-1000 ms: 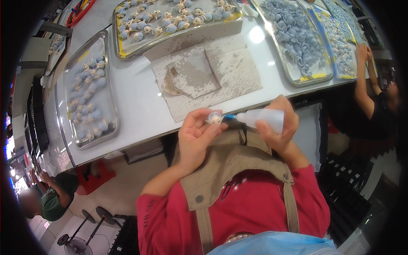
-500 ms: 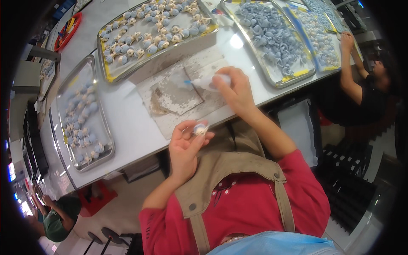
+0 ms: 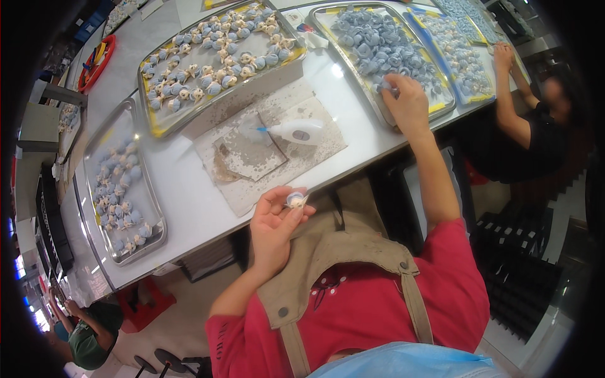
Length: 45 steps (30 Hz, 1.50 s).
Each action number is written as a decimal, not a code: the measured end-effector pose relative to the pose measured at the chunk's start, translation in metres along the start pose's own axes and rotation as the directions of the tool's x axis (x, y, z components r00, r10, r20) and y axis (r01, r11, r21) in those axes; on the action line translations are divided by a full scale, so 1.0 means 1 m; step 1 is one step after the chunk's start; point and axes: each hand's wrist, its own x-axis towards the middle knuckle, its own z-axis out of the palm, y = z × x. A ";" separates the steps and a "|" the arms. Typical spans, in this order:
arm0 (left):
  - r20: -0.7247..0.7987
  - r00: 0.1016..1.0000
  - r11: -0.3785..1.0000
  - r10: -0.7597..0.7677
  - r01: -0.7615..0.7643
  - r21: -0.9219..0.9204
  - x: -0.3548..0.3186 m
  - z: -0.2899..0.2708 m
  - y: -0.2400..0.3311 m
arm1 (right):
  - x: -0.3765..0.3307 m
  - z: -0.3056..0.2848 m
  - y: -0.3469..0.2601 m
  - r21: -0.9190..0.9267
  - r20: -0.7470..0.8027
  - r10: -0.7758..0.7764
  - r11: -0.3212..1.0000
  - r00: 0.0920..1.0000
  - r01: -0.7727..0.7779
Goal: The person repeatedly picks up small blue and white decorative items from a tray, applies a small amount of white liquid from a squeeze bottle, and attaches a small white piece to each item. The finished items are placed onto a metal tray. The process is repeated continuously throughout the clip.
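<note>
The left hand [image 3: 272, 230] pinches a small figure [image 3: 296, 200] beside the near edge of the table [image 3: 179, 189]; the right hand [image 3: 406, 104] curls over blue-grey pieces [image 3: 378, 41] at the left edge of the tray [image 3: 346, 63] (its grip cannot be told). A light pinch should prevent crushing.

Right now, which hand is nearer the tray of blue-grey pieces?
Right. The right hand is over the near end of the tray; the left hand is left of it, short of the table, holding a figurine.
</note>
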 end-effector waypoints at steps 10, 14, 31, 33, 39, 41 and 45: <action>0.009 0.994 0.993 0.113 -0.114 0.020 -0.001 -0.002 -0.009 | -0.049 -0.032 -0.070 0.727 0.141 0.093 0.666 0.986 -0.167; 0.102 0.987 0.991 0.127 -0.122 -0.047 0.000 0.000 -0.005 | -0.095 -0.037 -0.124 0.847 0.350 -0.284 0.503 0.893 -0.172; 0.061 0.963 0.952 0.261 -0.267 0.146 -0.009 -0.004 0.003 | -0.120 -0.020 -0.156 0.723 0.010 -0.402 0.635 0.916 0.271; 0.065 0.966 0.953 0.251 -0.259 0.160 -0.010 -0.004 0.004 | -0.120 -0.020 -0.155 0.722 0.010 -0.414 0.633 0.910 0.280; 0.080 0.956 0.892 0.280 -0.291 0.345 -0.010 -0.010 0.002 | -0.113 -0.032 -0.160 0.661 0.051 -0.446 0.686 0.894 0.304; 0.093 0.951 0.873 0.295 -0.308 0.377 -0.010 -0.012 0.002 | -0.112 -0.031 -0.159 0.678 0.064 -0.476 0.666 0.877 0.312; 0.168 0.918 0.829 0.360 -0.398 0.394 -0.008 -0.015 0.003 | -0.104 -0.021 -0.143 0.772 0.104 -0.515 0.581 0.851 0.258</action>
